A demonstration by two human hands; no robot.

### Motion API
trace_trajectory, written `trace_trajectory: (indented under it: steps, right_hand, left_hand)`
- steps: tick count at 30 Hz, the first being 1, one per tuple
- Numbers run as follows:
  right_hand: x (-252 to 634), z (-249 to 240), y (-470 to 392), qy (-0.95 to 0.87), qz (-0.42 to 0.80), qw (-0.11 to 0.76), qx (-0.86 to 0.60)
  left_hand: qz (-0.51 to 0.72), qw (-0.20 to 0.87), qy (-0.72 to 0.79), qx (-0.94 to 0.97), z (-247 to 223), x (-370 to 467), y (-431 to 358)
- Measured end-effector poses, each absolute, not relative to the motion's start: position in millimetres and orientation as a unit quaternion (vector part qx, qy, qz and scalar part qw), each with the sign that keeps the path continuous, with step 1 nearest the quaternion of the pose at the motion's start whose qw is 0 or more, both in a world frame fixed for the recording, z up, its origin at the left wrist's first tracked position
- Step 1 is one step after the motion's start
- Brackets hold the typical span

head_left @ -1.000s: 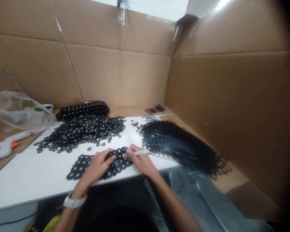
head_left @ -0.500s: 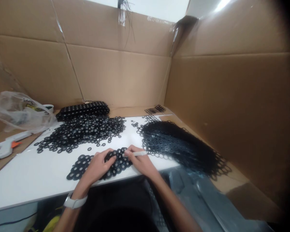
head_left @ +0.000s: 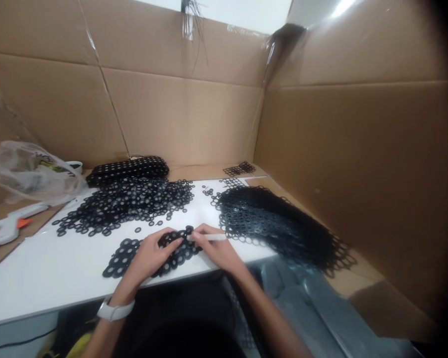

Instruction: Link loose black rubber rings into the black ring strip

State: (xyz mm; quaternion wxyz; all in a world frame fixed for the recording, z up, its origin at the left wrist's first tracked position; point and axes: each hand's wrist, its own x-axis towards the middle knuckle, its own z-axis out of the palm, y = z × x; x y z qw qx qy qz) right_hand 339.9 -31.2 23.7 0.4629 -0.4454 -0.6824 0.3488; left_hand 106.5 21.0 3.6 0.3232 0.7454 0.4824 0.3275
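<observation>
A sheet of joined black rings with pale centres [head_left: 121, 259] lies near the front edge of the white board, running beneath both hands. My left hand [head_left: 153, 253] is closed on the sheet, thumb on top and fingers behind its far edge. Between the thumb and fingers of my right hand [head_left: 213, 248] is a slim white stick-like tool [head_left: 217, 237], pointing left. Its tip meets the sheet's upper right part, close to my left thumb. The tip itself is too small to make out. A white band circles my left wrist.
A heap of loose black rings [head_left: 130, 201] spreads behind my hands, before a rolled dotted black bundle [head_left: 130, 169]. Black ring netting [head_left: 272, 223] is piled right. A white glue gun [head_left: 9, 226] and a plastic bag [head_left: 30, 171] sit left. Cardboard walls [head_left: 186, 114] enclose the table.
My left thumb has slid slightly right along the sheet, and the tool's tip has shifted a little left. The sheet's right end sits slightly differently between the hands.
</observation>
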Motion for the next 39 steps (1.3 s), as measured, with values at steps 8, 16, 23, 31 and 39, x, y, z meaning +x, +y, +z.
trace_trajectory:
  steps: [8, 16, 23, 31, 39]
  right_hand:
    - [340.6, 22.0, -30.0, -0.694, 0.320, 0.474, -0.437]
    - [334.5, 23.7, -31.5, -0.775, 0.201, 0.424, -0.423]
    - [337.0, 22.5, -31.9, -0.715, 0.242, 0.510, -0.413]
    - [341.1, 21.1, -32.3, -0.694, 0.255, 0.508, -0.442]
    - [339.7, 20.3, -30.8, -0.720, 0.271, 0.473, -0.430]
  left_hand:
    - [0.368, 0.326, 0.501, 0.712, 1.9, 102.9, 21.3]
    - [0.377, 0.313, 0.504, 0.711, 1.1, 100.4, 20.7]
    - [0.393, 0.334, 0.516, 0.684, 1.6, 103.9, 19.9]
    - [0.386, 0.371, 0.488, 0.689, 2.7, 103.7, 21.1]
    - [0.372, 0.378, 0.473, 0.704, 17.5, 107.9, 14.7]
